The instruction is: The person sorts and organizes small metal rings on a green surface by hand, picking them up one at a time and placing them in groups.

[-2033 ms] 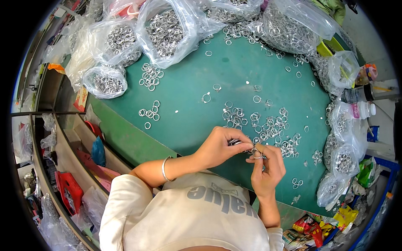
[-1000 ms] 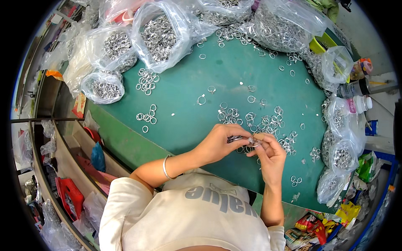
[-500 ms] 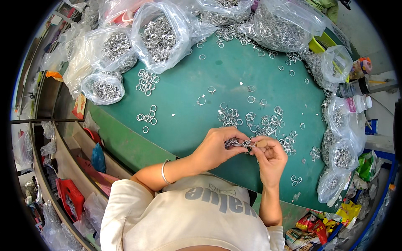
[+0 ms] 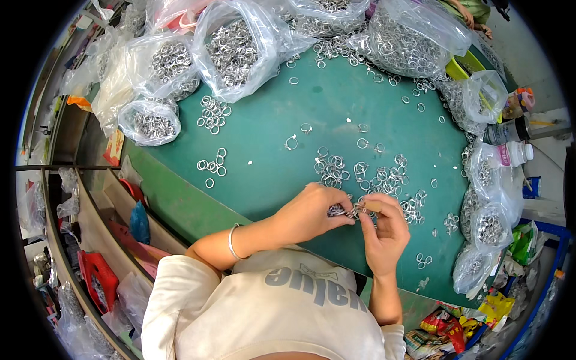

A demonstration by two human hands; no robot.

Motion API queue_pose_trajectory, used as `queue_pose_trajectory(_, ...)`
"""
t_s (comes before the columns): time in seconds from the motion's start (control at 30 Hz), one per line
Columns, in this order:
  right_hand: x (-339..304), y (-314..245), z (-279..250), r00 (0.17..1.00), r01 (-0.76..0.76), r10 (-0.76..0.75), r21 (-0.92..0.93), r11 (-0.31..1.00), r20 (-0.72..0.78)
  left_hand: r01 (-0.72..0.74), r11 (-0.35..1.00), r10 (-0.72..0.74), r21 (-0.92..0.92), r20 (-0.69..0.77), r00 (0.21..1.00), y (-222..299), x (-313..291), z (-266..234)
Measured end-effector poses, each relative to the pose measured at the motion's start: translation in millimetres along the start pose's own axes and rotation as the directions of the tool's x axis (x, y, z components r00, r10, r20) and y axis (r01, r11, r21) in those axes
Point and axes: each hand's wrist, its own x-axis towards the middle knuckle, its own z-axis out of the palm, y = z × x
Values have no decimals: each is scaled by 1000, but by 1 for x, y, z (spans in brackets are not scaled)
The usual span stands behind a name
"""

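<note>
1. over the green tabletop (image 4: 258, 132), near its close edge, my left hand (image 4: 312, 207) is clamped on a bunch of silver-coloured rings (image 4: 336, 210).
2. my right hand (image 4: 387, 234), a tan wrap (image 4: 373, 206) round one finger, meets that bunch with its fingertips; whether they pinch a single ring, i can't tell.
3. half a second ago the bunch lay spread across my left thumb; now less of it shows, tucked behind the fingers.
4. just beyond my hands, the loose ring pile (image 4: 390, 179) looks the same, so i judge the handling is mid-way, with nothing set down.
5. at the far right corner, a co-worker's hand (image 4: 483, 30) has come into view, well apart from mine.
</note>
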Motion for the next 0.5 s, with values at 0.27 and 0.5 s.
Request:
queue_pose_trajectory(0.27,-8,-4,6,981,178,-194,-383,907,-4,-17,1000,18,6,-143,990,-1,-7,15)
queue_pose_trajectory(0.5,-12,-4,9,994,-48,13,-324,945,-110,-169,983,179,69,-181,967,-5,-11,18)
